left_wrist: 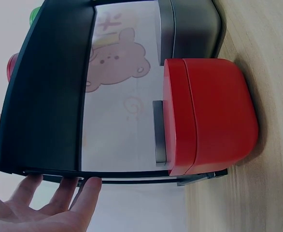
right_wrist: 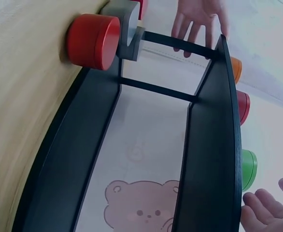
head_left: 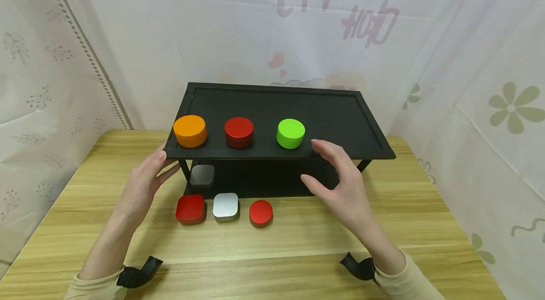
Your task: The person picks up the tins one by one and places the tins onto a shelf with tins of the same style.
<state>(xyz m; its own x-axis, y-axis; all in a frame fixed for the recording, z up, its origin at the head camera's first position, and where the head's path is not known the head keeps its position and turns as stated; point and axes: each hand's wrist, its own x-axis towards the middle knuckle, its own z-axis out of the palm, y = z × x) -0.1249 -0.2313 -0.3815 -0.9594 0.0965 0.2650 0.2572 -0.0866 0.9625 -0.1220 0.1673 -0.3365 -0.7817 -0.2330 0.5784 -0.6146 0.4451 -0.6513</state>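
My left hand (head_left: 146, 174) touches the left front corner of a black two-tier shelf (head_left: 332, 115), its fingers against the end of the upper board. Just right of a green round tin (head_left: 291, 134) on that board, my right hand (head_left: 342, 186) hovers with thumb and fingers spread apart, holding nothing. An orange round tin (head_left: 190, 131) and a dark red round tin (head_left: 239, 133) stand in the same row to the left. Inside the lower tier, at its left end, sits a dark grey square tin (head_left: 202, 176).
On the wooden table (head_left: 255, 267) before the shelf stand a red square tin (head_left: 190, 209), a silver square tin (head_left: 226, 207) and a small red round tin (head_left: 261, 213). A printed white curtain (head_left: 170, 30) hangs behind and along both sides.
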